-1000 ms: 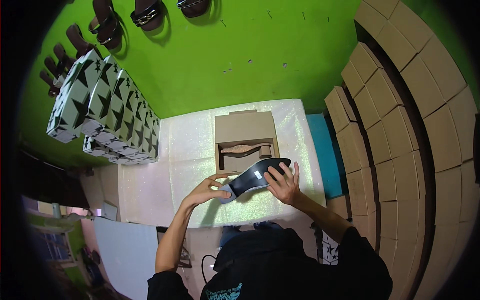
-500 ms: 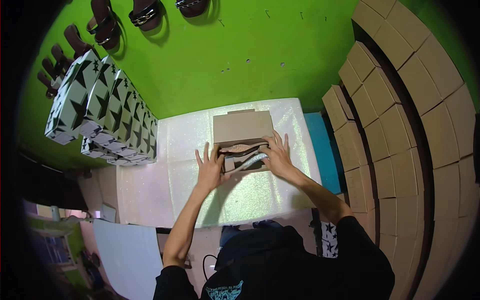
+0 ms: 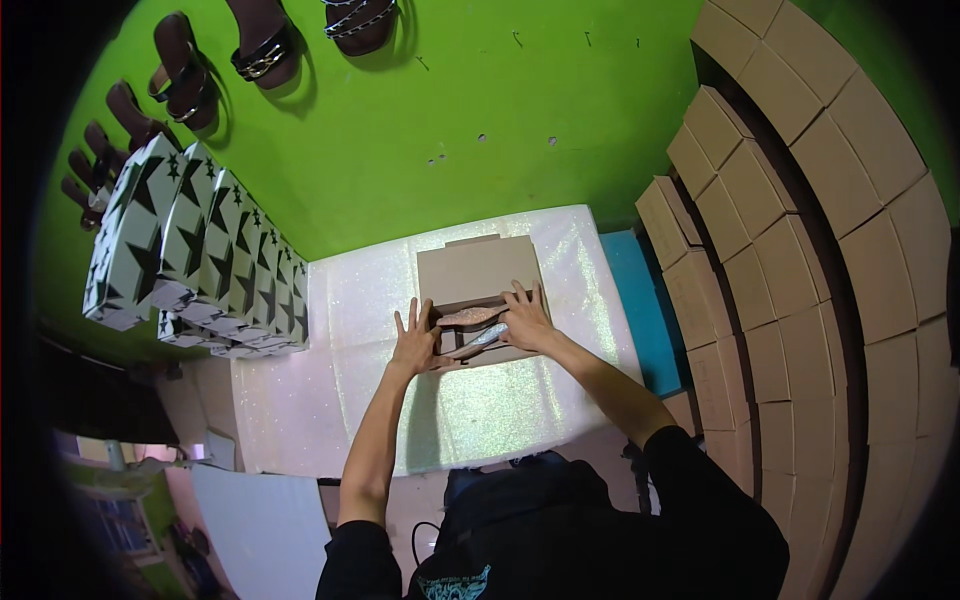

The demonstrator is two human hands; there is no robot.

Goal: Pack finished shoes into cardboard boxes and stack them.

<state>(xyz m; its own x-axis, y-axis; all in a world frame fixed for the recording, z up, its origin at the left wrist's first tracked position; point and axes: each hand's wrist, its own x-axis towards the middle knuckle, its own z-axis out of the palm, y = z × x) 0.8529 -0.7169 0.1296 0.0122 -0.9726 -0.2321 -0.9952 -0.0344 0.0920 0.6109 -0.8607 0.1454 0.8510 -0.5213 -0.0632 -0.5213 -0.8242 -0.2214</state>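
Note:
An open brown cardboard shoebox [image 3: 478,268], its lid flap tipped back toward the wall, sits on the shiny white table cover. A pair of glittery sandals lies in its mouth: a pinkish sandal [image 3: 470,316] on the far side and a silvery sandal [image 3: 480,342] nearer me. At the box's left end, my left hand [image 3: 413,347] grips the sandals' ends with its inner fingers, the others spread. My right hand [image 3: 526,322] grips their right ends, thumb inward and fingers reaching over the box's edge. The sandals' undersides are hidden in the box.
Star-patterned boxes [image 3: 215,250] are stacked left of the table [image 3: 290,400]. Tall stacks of plain brown boxes [image 3: 780,270] stand at the right, beside a blue surface [image 3: 640,310]. Sandals [image 3: 265,45] hang on the green wall [image 3: 370,150], near bare nails. A pale board [image 3: 260,520] is at lower left.
The sandals have sunk lower into the box, between both hands. My right hand has shifted slightly left along the box. The whole view has tilted a little.

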